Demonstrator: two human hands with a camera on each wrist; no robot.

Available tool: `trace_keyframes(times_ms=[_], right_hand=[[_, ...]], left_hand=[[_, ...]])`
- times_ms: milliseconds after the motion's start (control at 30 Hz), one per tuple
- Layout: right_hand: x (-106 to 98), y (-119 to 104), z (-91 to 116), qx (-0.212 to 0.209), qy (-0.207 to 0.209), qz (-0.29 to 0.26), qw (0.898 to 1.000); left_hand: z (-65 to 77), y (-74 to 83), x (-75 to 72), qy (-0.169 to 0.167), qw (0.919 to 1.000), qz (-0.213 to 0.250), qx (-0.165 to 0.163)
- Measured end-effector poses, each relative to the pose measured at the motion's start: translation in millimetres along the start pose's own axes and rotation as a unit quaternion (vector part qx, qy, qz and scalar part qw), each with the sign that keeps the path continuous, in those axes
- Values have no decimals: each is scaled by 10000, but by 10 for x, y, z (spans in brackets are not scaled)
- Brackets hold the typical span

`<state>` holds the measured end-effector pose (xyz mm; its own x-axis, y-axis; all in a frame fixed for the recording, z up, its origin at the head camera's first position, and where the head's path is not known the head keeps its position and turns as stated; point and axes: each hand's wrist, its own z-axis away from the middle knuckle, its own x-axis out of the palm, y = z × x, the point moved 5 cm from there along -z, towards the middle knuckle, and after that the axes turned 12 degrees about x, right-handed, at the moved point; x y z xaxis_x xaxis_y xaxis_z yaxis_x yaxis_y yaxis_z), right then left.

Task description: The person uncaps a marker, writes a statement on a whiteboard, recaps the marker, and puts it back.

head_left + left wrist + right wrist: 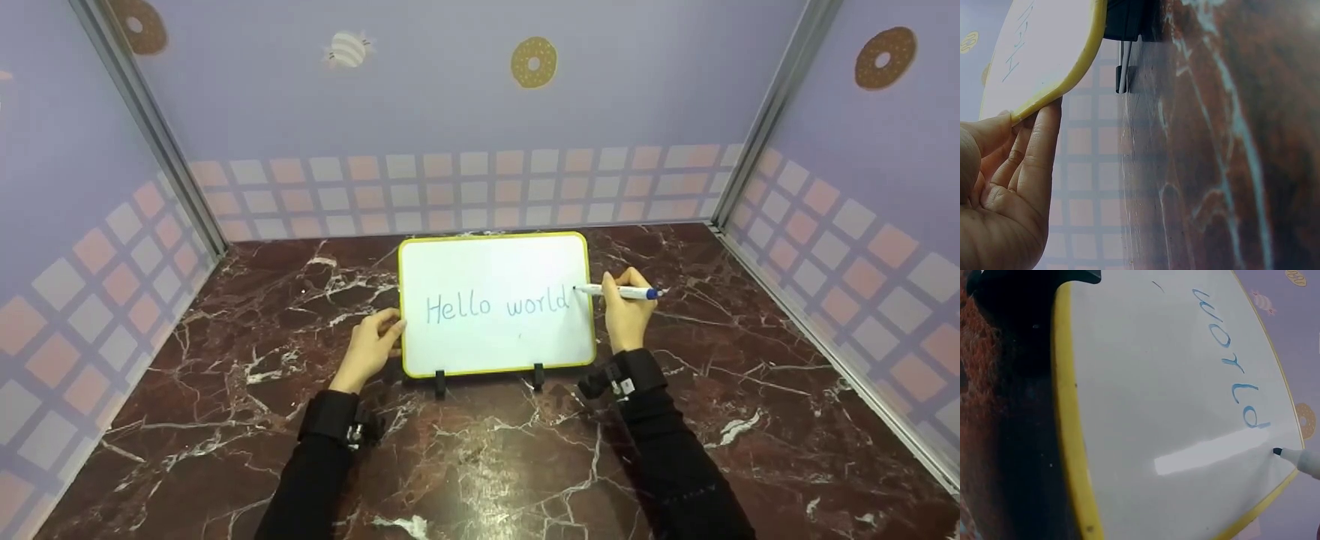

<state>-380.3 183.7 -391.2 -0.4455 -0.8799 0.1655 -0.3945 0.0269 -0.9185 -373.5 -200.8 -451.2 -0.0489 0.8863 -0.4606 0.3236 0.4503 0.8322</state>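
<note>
A whiteboard (487, 341) with a yellow frame leans on a small black stand, with "Hello world" written on it in blue. My left hand (367, 346) pinches the board's left edge; in the left wrist view the thumb (988, 135) lies on the front and the fingers go behind. My right hand (628, 315) holds a white marker (619, 291) with a blue end. In the right wrist view the marker (1309, 461) has its dark tip close to the board's surface (1145, 399), just past the "d". That hand itself is mostly outside the right wrist view.
Black stand feet (440, 384) show under the board's lower edge. A dark red marbled tabletop (480, 465) spreads all around. Lilac walls (450, 97) with checks and doughnut pictures enclose the back and both sides, with metal posts (776, 112) at the corners.
</note>
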Motion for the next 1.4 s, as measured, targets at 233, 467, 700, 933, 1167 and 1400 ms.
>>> trace_keyframes(times_ms=[233,467,700,933,1167,1400], right_hand=[[2,-41,10,-21,31,255,9997],[1,-78,16,-33,107,507,9986],[-2,-105,-16,-26,67,458,9989],[4,-61,-3,22,150,584,9982],[2,-42,-4,-53,191,429,9989],[-6,-46,7,-12,178,468,9987]], left_hand=[[0,1,1,-48,9999,136,-51],[9,9,-2,-63,9999,108,-75],[9,24,-13,-8,10000,64,1],[2,1,-3,9,10000,34,-10],[-5,13,-11,50,9999,58,76],[-3,1,-7,79,9999,48,78]])
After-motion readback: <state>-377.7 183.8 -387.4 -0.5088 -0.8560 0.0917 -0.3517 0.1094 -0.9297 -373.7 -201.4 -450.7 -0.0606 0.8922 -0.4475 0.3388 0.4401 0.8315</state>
